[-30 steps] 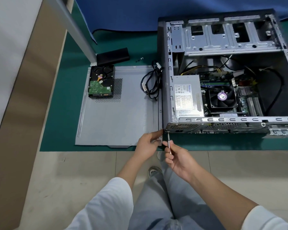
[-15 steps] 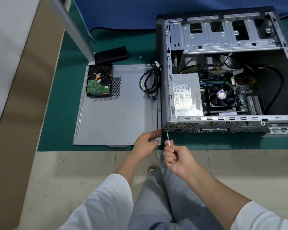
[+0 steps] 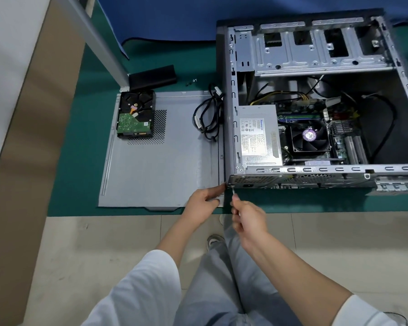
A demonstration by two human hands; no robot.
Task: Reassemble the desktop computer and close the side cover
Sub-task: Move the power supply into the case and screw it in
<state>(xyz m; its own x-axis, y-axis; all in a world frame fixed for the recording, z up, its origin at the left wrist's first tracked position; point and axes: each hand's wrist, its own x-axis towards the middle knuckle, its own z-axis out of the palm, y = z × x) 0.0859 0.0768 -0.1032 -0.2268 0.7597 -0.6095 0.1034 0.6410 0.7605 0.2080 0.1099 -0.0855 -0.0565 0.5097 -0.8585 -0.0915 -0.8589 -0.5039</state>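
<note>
The open desktop case point(image 3: 229, 95) lies on its side on the green mat, with the power supply point(image 3: 257, 135), fan and motherboard exposed. My right hand point(image 3: 247, 217) grips a thin screwdriver point(image 3: 233, 192) whose tip sits at the case's near left rear corner. My left hand point(image 3: 203, 203) rests at that same corner, with its fingers curled over the near edge of the grey side cover point(image 3: 160, 165), which lies flat left of the case. A hard drive point(image 3: 136, 114) sits on the cover's far left corner.
A bundle of black cables point(image 3: 209, 116) lies between cover and case. Small screws point(image 3: 191, 82) and a black box point(image 3: 153, 76) sit behind the cover. A grey table leg point(image 3: 97, 41) rises at the left. The mat's near edge meets a tiled floor point(image 3: 104, 243).
The view has shifted slightly. Both hands stay at the case's near left corner, with the screwdriver tip held in the same spot.
</note>
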